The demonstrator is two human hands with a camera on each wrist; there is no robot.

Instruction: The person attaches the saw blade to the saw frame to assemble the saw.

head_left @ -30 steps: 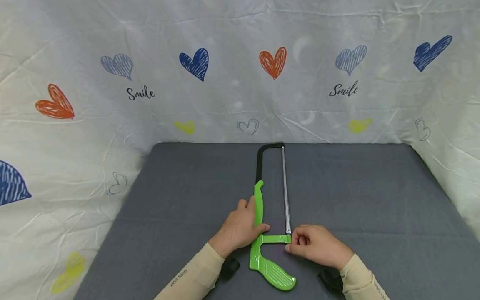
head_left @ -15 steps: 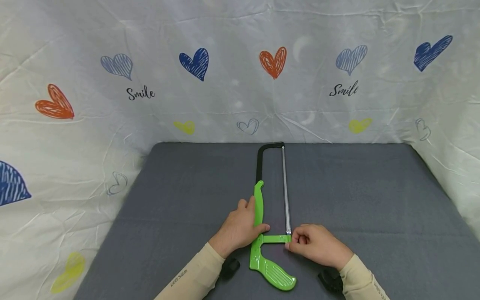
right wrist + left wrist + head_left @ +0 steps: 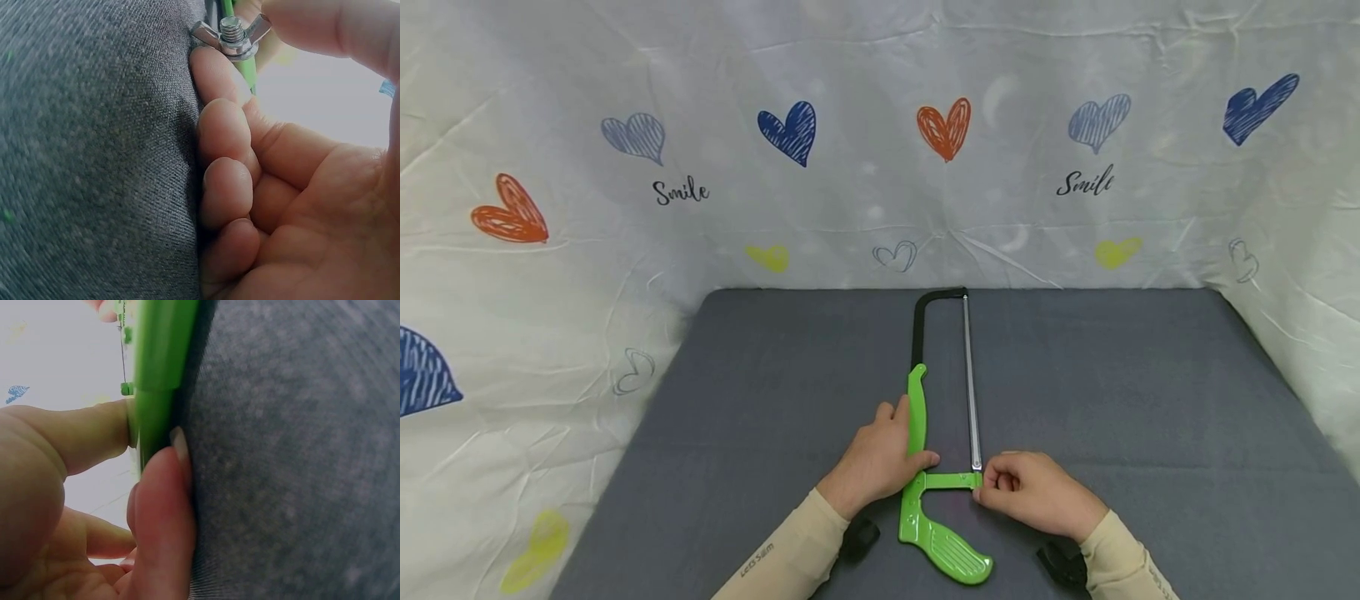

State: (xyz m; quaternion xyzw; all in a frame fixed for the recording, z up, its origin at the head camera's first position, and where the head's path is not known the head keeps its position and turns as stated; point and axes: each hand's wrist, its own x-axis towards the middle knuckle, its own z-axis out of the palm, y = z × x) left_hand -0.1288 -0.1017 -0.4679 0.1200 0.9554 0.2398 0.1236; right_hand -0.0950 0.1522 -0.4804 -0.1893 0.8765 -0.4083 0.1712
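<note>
A hacksaw lies on the grey cloth, its green handle (image 3: 951, 550) toward me and its black front frame (image 3: 918, 333) pointing away. Its silver blade (image 3: 972, 383) runs along the right side. My left hand (image 3: 876, 462) grips the green upper frame (image 3: 164, 350), thumb on one face and fingertips on the other. At the near end of the blade, my right hand (image 3: 1037, 493) pinches a metal wing nut (image 3: 234, 47) on a threaded stud, thumb on one wing and index finger by the other. The remaining right fingers are curled against the cloth.
Grey cloth (image 3: 775, 375) covers the table. Behind and on both sides hangs a white curtain (image 3: 850, 50) printed with hearts and "Smile". A black device (image 3: 859, 537) sits under the left wrist and another black device (image 3: 1063, 564) under the right.
My right thumb has shifted slightly at the wing nut. The left hand and the hacksaw stay in place, while the head view has tilted up a little.
</note>
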